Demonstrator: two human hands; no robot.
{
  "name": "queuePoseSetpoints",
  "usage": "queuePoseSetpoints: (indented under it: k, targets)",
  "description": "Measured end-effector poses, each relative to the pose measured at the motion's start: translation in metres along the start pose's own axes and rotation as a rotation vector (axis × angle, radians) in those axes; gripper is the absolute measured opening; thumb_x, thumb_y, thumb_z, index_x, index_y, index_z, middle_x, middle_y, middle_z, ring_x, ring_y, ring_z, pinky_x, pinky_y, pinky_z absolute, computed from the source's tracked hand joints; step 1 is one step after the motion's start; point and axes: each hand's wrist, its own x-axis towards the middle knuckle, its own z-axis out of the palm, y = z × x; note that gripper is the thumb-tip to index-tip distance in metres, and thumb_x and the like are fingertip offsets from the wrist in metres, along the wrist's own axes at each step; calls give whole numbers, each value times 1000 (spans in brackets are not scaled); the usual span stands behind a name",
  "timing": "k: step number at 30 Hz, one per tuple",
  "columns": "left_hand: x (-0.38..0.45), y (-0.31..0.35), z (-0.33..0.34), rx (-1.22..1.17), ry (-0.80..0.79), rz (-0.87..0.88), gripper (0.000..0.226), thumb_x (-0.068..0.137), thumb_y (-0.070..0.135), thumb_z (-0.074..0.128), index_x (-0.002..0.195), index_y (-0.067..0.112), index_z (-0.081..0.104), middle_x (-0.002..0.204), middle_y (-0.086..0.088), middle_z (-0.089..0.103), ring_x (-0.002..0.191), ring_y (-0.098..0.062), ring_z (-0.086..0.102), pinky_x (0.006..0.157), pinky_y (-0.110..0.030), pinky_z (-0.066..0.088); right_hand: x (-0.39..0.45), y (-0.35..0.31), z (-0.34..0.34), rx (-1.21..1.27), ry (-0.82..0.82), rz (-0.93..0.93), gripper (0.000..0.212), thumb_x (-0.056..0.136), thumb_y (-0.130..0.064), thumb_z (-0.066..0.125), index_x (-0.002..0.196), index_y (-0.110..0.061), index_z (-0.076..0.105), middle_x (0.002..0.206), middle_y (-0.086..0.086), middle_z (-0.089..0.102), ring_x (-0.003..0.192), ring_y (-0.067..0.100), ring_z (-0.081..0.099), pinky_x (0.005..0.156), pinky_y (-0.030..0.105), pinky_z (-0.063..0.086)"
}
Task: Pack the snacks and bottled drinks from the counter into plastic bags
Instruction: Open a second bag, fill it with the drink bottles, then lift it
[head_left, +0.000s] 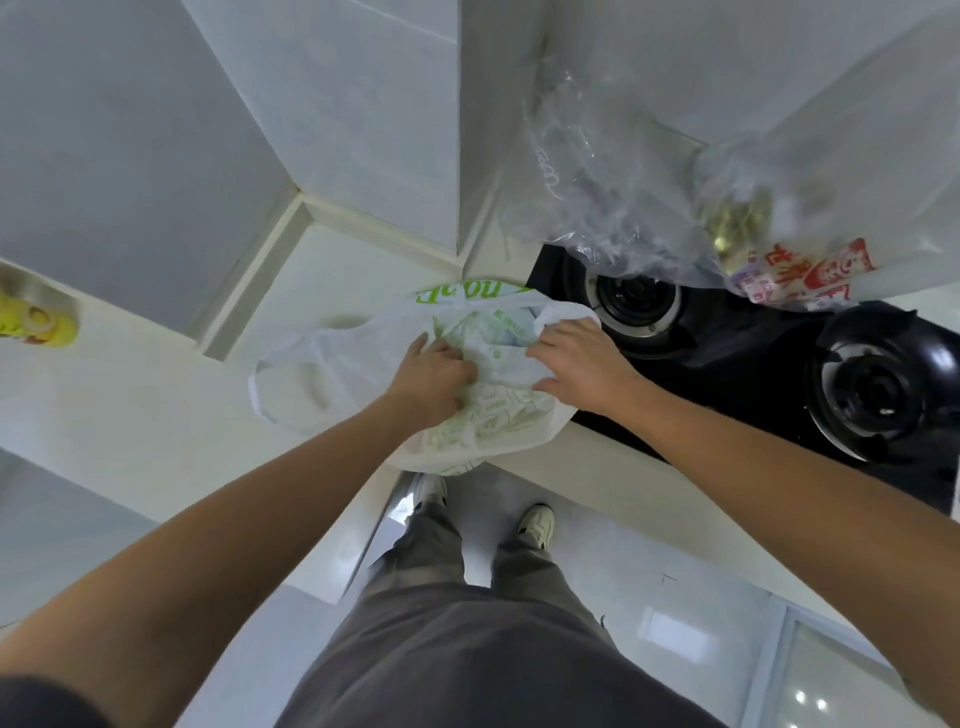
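A white plastic bag with green print (488, 415) lies on the white counter (130, 415) at its front edge, beside the stove. My left hand (434, 376) grips the bag's plastic at its mouth, fingers curled into the folds. My right hand (576, 358) holds the right side of the mouth, fingertips bunching the white plastic. One bag handle (291, 374) loops out to the left on the counter. Further back, a clear plastic bag (613, 197) and a second one holding snack packets with red print (800, 270) sit over the stove. What is inside the white bag is mostly hidden.
A black gas stove (753, 364) with two burners lies right of the bag. A yellow container (36, 322) stands at the far left on the counter. White tiled walls rise behind. My legs and shoes stand on the floor below the counter edge.
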Motion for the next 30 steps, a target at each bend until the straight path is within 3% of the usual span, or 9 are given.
queuePoseSetpoints:
  k: [4, 9, 13, 16, 19, 21, 23, 28, 30]
  targets:
    - [-3, -6, 13, -165, -117, -120, 69, 70, 48, 88, 128, 26, 59, 133, 4, 53, 126, -22, 52, 92, -36, 47, -2, -2, 4, -56, -139, 61, 82, 69, -78, 73, 135, -32, 58, 129, -6, 56, 134, 29, 38, 102, 51, 32]
    - [-18, -18, 22, -282, -166, -86, 116, 60, 44, 96, 154, 20, 32, 153, -2, 43, 140, -25, 42, 108, -39, 41, -9, 3, 4, -158, -222, 69, 95, 54, -92, 68, 134, -43, 54, 141, -2, 43, 134, 31, 31, 102, 54, 35]
    - [-30, -24, 14, -36, -103, -21, 100, 71, 66, 80, 152, 26, 37, 157, -4, 35, 140, -27, 41, 105, -46, 48, -15, 3, 0, -163, -197, 38, 96, 61, -96, 58, 141, -43, 51, 144, -3, 45, 136, 29, 32, 108, 53, 31]
    - [-44, -23, 7, 208, 268, 285, 76, 76, 46, 83, 140, 16, 57, 153, -14, 47, 137, -35, 49, 106, -49, 48, -21, -1, -4, -187, 24, -77, 74, 79, -83, 54, 132, -31, 63, 133, -3, 54, 124, 29, 44, 102, 49, 31]
    - [-59, -27, 5, 257, 560, 416, 60, 83, 35, 78, 136, 14, 62, 151, -15, 52, 138, -35, 49, 111, -48, 39, -24, -5, 0, -186, 251, -242, 31, 93, -39, 71, 118, -20, 71, 123, 2, 60, 113, 31, 53, 94, 46, 38]
    - [-65, -35, 7, 238, 546, 345, 63, 86, 41, 74, 141, 17, 58, 154, -14, 48, 142, -36, 44, 114, -49, 36, -23, -9, 6, -75, 305, -317, 43, 85, 0, 68, 125, -16, 68, 123, 6, 61, 114, 31, 54, 95, 43, 43]
    - [-65, -45, 11, 239, 442, 232, 73, 83, 52, 73, 147, 22, 53, 155, -13, 46, 146, -37, 38, 116, -52, 33, -18, -13, 13, -40, 285, -421, 61, 73, 18, 61, 126, -11, 66, 125, 7, 62, 119, 32, 53, 101, 42, 43]
    - [-54, -57, 22, 236, 255, -2, 87, 81, 76, 58, 153, 30, 45, 158, -18, 36, 153, -38, 20, 124, -55, 18, -8, -19, 25, -144, 230, -587, 49, 76, 9, 44, 106, -12, 76, 106, 3, 72, 105, 30, 65, 114, 54, 38]
    - [-48, -55, 23, 214, 218, -72, 90, 81, 83, 49, 154, 31, 41, 158, -20, 33, 154, -40, 13, 125, -56, 11, -4, -13, 30, -155, 205, -554, 43, 75, 11, 57, 102, -16, 75, 94, 2, 69, 91, 30, 64, 102, 61, 49]
